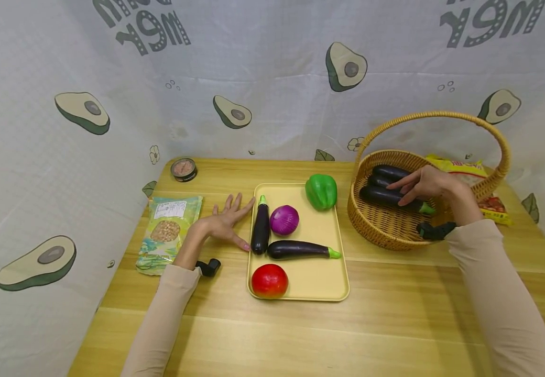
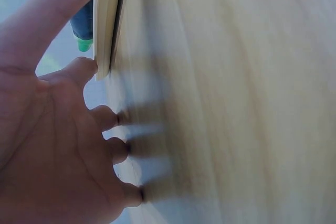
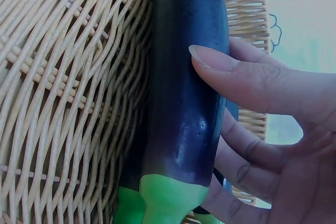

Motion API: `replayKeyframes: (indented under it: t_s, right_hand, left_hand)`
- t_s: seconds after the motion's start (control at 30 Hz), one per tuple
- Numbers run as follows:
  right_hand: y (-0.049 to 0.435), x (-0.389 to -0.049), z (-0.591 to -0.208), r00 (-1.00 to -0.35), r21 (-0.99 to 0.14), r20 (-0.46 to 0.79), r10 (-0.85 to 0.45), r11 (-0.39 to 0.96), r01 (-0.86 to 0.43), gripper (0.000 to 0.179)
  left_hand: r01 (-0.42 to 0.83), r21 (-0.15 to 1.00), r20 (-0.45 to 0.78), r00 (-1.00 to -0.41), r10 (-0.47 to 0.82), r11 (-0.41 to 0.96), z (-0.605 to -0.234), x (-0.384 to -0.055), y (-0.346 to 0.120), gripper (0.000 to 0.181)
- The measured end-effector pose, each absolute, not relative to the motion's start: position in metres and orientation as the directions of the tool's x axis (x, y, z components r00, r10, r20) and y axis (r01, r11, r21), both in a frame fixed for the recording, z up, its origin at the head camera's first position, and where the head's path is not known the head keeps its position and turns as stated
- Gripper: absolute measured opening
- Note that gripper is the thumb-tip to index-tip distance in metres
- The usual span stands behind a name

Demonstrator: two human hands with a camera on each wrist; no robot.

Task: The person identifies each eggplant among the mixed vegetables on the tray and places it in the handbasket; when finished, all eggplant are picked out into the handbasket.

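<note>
In the wicker basket [image 1: 381, 235], my right hand [image 1: 425, 186] grips a dark purple eggplant [image 3: 184, 87] with a green cap, thumb on the near side and fingers behind it. More eggplant [image 1: 390, 172] lies against it, partly hidden. My left hand [image 1: 225, 225] is spread flat beside the yellow tray [image 1: 315, 277], its index finger and thumb at the left rim and other fingertips on the table. On the tray lie an upright-pointing eggplant [image 1: 260, 230], a sideways eggplant [image 1: 298, 250], a purple onion [image 1: 284, 220], a green bell pepper [image 1: 321, 192] and a red tomato-like fruit [image 1: 270, 281].
A tall handle [image 1: 437, 114] arches over the basket. Behind the basket, yellow and red packages [image 1: 494, 209] are partly hidden. On the left stand a printed food pouch [image 1: 169, 233] and a small round tin [image 1: 184, 169]. An avocado-print curtain [image 1: 282, 115] borders the wooden table [image 1: 301, 340].
</note>
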State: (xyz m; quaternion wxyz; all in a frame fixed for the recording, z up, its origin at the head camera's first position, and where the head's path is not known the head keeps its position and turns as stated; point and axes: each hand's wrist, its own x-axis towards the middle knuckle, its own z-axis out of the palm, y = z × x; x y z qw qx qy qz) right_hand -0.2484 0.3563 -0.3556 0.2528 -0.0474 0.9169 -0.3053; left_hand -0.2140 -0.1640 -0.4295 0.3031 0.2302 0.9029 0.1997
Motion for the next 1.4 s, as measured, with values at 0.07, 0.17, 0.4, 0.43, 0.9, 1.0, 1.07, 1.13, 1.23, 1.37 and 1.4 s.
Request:
replayKeyframes:
  t_s: [0.07,0.17,0.4,0.43,0.9,1.0,1.07,1.13,1.23,1.37,1.4]
  right_hand:
    - [0.357,-0.249,-0.356,-0.868,-0.573,-0.432,-0.246,0.818,0.054,0.050]
    - [0.358,-0.249,-0.356,-0.867,-0.553,-0.437,-0.241,0.832,0.047,0.050]
    - [0.355,-0.249,-0.356,-0.872,-0.549,-0.431,-0.232,0.835,0.049,0.049]
    - [0.354,-0.248,-0.356,-0.873,-0.549,-0.431,-0.230,0.834,0.051,0.049]
    - [0.335,-0.219,-0.331,-0.858,-0.572,-0.292,-0.423,0.796,-0.198,0.048]
    - [0.323,-0.207,-0.323,-0.848,-0.604,-0.252,-0.466,0.761,-0.238,0.048]
    - [0.314,-0.199,-0.320,-0.840,-0.617,-0.221,-0.495,0.738,-0.273,0.049]
    - [0.305,-0.192,-0.318,-0.826,-0.624,-0.177,-0.535,0.710,-0.326,0.049]
    - [0.291,-0.182,-0.318,-0.800,-0.625,-0.120,-0.588,0.671,-0.399,0.050]
    - [0.271,-0.170,-0.323,-0.763,-0.639,-0.091,-0.639,0.625,-0.448,0.049]
    - [0.266,-0.167,-0.325,-0.755,-0.641,-0.090,-0.649,0.618,-0.455,0.049]
  left_hand:
    - [0.294,0.500,-0.457,-0.709,0.537,0.815,-0.429,-0.214,-0.164,0.130]
    - [0.295,0.500,-0.458,-0.708,0.538,0.814,-0.428,-0.213,-0.163,0.130]
    - [0.293,0.506,-0.456,-0.708,0.540,0.811,-0.427,-0.213,-0.162,0.130]
    - [0.292,0.504,-0.458,-0.708,0.538,0.813,-0.427,-0.213,-0.162,0.131]
    - [0.285,0.502,-0.458,-0.713,0.531,0.816,-0.426,-0.212,-0.163,0.131]
    - [0.286,0.501,-0.457,-0.714,0.531,0.817,-0.427,-0.213,-0.163,0.131]
    - [0.285,0.502,-0.458,-0.714,0.530,0.817,-0.427,-0.213,-0.163,0.130]
    - [0.285,0.501,-0.458,-0.714,0.530,0.817,-0.428,-0.213,-0.164,0.131]
    - [0.287,0.498,-0.459,-0.713,0.530,0.818,-0.428,-0.214,-0.163,0.131]
    - [0.292,0.498,-0.457,-0.712,0.533,0.816,-0.428,-0.214,-0.163,0.131]
    - [0.293,0.499,-0.455,-0.712,0.535,0.815,-0.428,-0.214,-0.163,0.131]
